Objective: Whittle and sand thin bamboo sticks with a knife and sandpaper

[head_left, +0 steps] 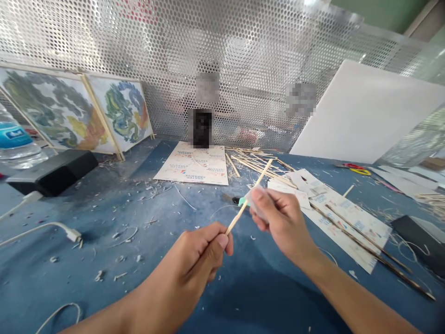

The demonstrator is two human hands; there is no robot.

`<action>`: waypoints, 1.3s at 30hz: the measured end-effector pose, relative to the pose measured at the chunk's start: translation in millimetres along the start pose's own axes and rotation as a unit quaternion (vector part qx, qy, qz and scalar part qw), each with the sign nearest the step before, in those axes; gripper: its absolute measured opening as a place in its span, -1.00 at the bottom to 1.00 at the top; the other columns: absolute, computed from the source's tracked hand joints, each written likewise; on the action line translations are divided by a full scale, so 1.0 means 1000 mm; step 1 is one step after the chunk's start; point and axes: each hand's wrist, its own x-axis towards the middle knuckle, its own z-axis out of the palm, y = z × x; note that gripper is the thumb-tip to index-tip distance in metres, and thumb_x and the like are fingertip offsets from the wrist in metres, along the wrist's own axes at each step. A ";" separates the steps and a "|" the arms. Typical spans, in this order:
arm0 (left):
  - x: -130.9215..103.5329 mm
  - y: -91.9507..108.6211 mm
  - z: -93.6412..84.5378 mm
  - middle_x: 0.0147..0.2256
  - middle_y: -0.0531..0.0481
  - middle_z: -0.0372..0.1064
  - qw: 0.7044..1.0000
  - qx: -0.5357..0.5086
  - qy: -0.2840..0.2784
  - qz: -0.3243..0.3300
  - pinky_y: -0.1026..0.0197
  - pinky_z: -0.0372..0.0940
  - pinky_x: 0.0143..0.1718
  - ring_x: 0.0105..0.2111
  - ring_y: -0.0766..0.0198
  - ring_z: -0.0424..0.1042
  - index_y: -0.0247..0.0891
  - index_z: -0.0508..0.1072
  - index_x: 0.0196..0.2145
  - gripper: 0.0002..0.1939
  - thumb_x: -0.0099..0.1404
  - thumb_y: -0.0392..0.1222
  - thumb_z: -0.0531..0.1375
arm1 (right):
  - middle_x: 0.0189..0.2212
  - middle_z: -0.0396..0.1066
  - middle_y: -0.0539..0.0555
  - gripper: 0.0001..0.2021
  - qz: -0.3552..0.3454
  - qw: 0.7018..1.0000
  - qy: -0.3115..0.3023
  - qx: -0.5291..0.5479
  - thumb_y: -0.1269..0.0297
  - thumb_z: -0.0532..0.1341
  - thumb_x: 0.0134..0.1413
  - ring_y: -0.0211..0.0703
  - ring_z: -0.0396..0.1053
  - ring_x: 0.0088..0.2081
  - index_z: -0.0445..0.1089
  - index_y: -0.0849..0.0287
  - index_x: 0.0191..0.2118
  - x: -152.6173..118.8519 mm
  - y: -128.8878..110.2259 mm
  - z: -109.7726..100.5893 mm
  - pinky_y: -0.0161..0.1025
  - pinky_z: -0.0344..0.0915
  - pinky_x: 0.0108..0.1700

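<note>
My left hand (205,255) is closed around the lower end of a thin pale bamboo stick (263,172), which slants up and away to the right. My right hand (276,213) pinches a small folded piece of sandpaper (251,197), whitish on its outer side, against the middle of the stick. The stick's far tip sticks out beyond the sandpaper. Just behind my right fingers, a knife with a black and green handle (239,201) lies on the table, partly hidden.
Sandpaper sheets (191,164) lie ahead and at right, the latter under dark sticks (368,248). Loose bamboo strips (243,162), scissors (358,169) and shavings litter the blue table (104,222). Framed dragon pictures (121,111), a bottle (15,139) and a black box (52,171) stand left. Perforated metal (167,60) rises behind.
</note>
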 end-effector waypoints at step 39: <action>0.003 0.005 -0.003 -0.49 0.19 -0.03 0.987 -0.136 0.017 -0.084 0.36 -0.12 -0.58 -0.56 0.42 -0.12 -0.19 0.35 -0.23 -0.67 0.51 0.08 -0.01 | -0.51 0.10 -0.11 -0.66 0.027 0.997 -0.071 0.017 0.02 0.11 0.37 -0.32 0.05 -0.49 0.20 0.11 -0.39 0.002 0.005 0.006 -0.28 0.06 -0.44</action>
